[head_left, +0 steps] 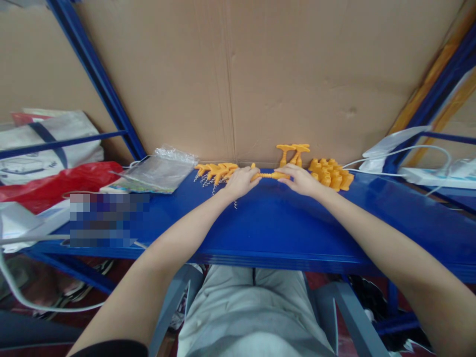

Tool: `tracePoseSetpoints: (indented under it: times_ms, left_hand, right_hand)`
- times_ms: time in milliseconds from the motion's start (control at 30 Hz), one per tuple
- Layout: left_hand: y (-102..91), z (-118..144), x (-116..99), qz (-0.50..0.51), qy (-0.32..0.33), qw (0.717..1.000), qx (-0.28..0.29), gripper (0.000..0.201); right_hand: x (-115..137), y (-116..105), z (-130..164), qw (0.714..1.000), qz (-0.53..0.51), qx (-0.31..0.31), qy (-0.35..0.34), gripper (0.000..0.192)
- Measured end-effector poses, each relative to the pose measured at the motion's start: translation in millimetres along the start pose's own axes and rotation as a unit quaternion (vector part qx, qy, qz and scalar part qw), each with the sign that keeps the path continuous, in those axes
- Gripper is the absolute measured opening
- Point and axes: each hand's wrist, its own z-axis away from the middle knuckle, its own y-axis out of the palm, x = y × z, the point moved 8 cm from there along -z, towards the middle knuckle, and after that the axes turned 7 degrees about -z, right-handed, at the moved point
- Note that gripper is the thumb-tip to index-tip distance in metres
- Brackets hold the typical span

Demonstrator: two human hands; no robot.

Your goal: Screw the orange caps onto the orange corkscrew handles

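Both hands meet at the far middle of the blue shelf (pixel 282 223), on one orange plastic piece (pixel 270 175).

Piece: slim ribbed orange rod lying flat, left-right, just in front of the cardboard backing (pixel 260 74). A small orange knob shows at its left end above the knuckles. Finer detail is too small to read.

Left hand (pixel 241 182): fingers curled closed over the rod's left end, palm down on the shelf. Right hand (pixel 300 179): fingers pinched around the rod's right end, thumb underneath. Rod spans the gap between them.

A small wire coil (pixel 235 203) lies on the shelf just near of the left hand, not touching it.

Around:
- Left of the left hand: pile of orange T-shaped parts (pixel 215 171) with metal corkscrew tips pointing near.
- Far of the right hand: two orange T-handles (pixel 293 152) upright against the cardboard.
- Right of the right hand: cluster of orange caps (pixel 330 173), close-packed, just beside the hand.
- Further left: clear plastic bags (pixel 159 171), then a red bag (pixel 55 183).
- Far right: white power strip (pixel 439 176) and white cable (pixel 401 151), well apart from the hands.

The path between the hands and the part piles is free; both piles sit within reach on either side.
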Motion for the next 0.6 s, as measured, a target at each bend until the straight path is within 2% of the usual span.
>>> tracePoseSetpoints:
  times_ms: [167,367,500,600]
  left_hand:
    - [-3.3,1.6,0.4,0.013,0.004,1.000,-0.018,0.029]
    - [-3.5,2.1,0.3,0.020,-0.013,1.000,-0.010,0.027]
    - [-1.9,0.4,3.8,0.022,-0.018,0.999,-0.018,0.026]
    - [1.0,-0.2,10.1,0.020,-0.028,0.999,-0.018,0.023]
  right_hand:
    - [0.6,-0.9,-0.2,1.000,-0.006,-0.013,0.010,0.039]
    - [1.6,0.8,-1.2,1.000,-0.012,-0.010,0.013,0.039]
    - [-5.3,0.6,-1.8,0.999,-0.018,-0.018,0.027,0.040]
    - [-15.7,0.9,-1.1,0.998,-0.049,-0.022,0.046,0.048]
